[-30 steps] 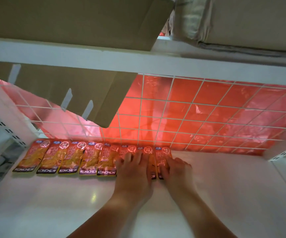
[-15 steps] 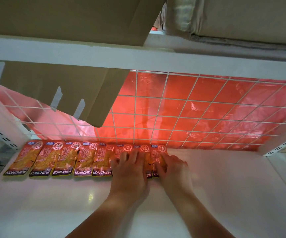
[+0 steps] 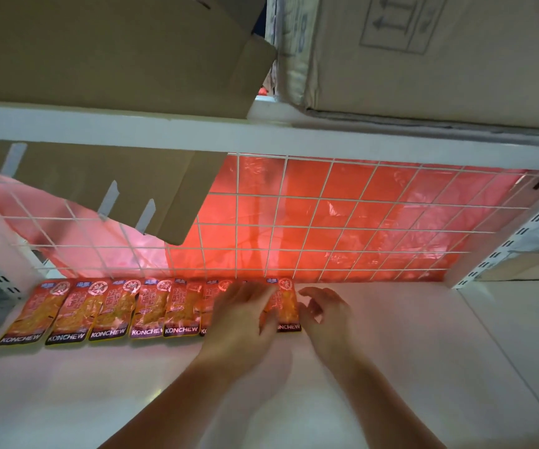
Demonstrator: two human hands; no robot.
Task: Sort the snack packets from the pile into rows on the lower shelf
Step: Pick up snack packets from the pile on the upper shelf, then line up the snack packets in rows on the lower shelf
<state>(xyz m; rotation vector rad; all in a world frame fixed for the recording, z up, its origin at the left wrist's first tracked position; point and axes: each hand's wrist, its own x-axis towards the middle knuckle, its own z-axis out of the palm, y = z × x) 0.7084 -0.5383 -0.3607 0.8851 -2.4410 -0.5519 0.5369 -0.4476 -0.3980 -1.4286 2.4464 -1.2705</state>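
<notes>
Your right hand (image 3: 326,314) has come off the end packet (image 3: 287,306) that it was pressing half a second ago. It now hovers just beside that packet's right edge, fingers loosely curled, holding nothing. Your left hand (image 3: 240,315) stays flat with fingers spread, pressing on the packets next to the end one.

The packets (image 3: 116,311) lie side by side in one row along the back edge of the shelf (image 3: 407,367). The row runs from the back left corner to about the middle, with the KONCHEW labels toward you.

Two cardboard boxes (image 3: 100,50) sit on the upper shelf (image 3: 261,137); their contents cannot be seen. A cardboard flap (image 3: 116,183) hangs below that shelf on the left.

Behind the row stands a white wire grid (image 3: 237,176), with red plastic (image 3: 375,202) behind it. The shelf surface is white and glossy.
</notes>
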